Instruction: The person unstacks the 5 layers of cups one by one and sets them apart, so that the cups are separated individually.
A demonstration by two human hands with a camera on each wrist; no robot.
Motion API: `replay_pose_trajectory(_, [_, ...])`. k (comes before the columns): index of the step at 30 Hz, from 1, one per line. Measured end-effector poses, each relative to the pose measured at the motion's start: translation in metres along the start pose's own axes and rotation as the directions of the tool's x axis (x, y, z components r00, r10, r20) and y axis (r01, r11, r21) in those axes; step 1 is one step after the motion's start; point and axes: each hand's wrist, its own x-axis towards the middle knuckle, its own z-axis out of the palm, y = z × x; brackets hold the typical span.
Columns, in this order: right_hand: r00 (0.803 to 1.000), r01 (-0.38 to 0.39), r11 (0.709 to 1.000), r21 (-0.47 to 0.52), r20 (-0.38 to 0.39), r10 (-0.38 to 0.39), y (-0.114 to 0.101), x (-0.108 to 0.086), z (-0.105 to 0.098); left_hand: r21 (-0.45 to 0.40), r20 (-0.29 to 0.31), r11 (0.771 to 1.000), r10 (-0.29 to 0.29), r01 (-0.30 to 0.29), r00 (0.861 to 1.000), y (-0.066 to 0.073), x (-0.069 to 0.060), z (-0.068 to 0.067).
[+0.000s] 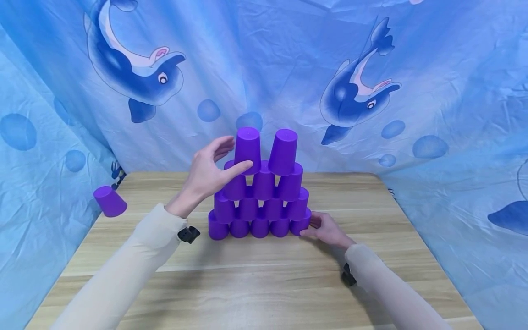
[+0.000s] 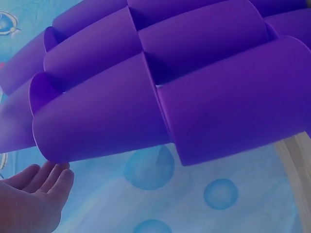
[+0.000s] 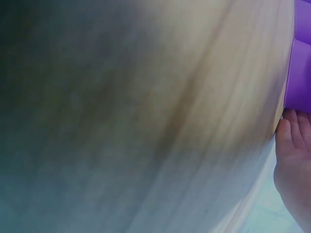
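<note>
Purple cups, rims down, form a stack of four rows. Two top cups, the left one [image 1: 248, 149] and the right one [image 1: 284, 153], stand apart with a gap between them. My left hand [image 1: 209, 172] is around the left top cup, thumb across its lower front and fingers at its left side. In the left wrist view the fingers of that hand [image 2: 41, 196] reach a cup's edge [image 2: 102, 116], loosely extended. My right hand [image 1: 328, 230] is at the bottom row's right end cup [image 1: 299, 225]; in the right wrist view its fingers [image 3: 297, 133] lie straight against a cup [image 3: 299, 87].
Another purple cup [image 1: 110, 201] stands rim down near the left edge of the wooden table [image 1: 255, 284]. A blue curtain [image 1: 264, 82] with dolphins hangs behind the table and on both sides. Dark wrist devices show below both hands.
</note>
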Motion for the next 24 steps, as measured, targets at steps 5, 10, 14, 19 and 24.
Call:
replay_pose_trajectory(5, [1.000,-0.015,1.000,-0.011,-0.006,0.014,0.000,0.001,-0.001,-0.037,-0.003,0.999,0.013,-0.013,1.000,0.009,0.001,0.002])
replay_pose_trajectory(10, [1.000,-0.026,0.999,-0.018,-0.006,0.026,0.000,0.002,-0.001,-0.057,0.001,0.998,0.013,-0.013,1.000,0.009,0.000,0.005])
replay_pose_trajectory(14, [1.000,-0.022,1.000,-0.007,0.000,0.022,-0.002,0.002,-0.001,-0.080,0.003,0.997,0.017,-0.017,1.000,0.002,0.001,0.008])
replay_pose_trajectory(19, [1.000,-0.011,1.000,0.019,0.020,0.011,-0.017,-0.002,-0.002,-0.096,0.004,0.995,0.024,-0.024,1.000,0.002,0.001,0.009])
replay_pose_trajectory(24, [1.000,-0.006,1.000,0.015,0.022,0.006,-0.027,-0.005,-0.001,-0.094,0.000,0.994,0.050,-0.049,0.999,0.001,0.002,0.009])
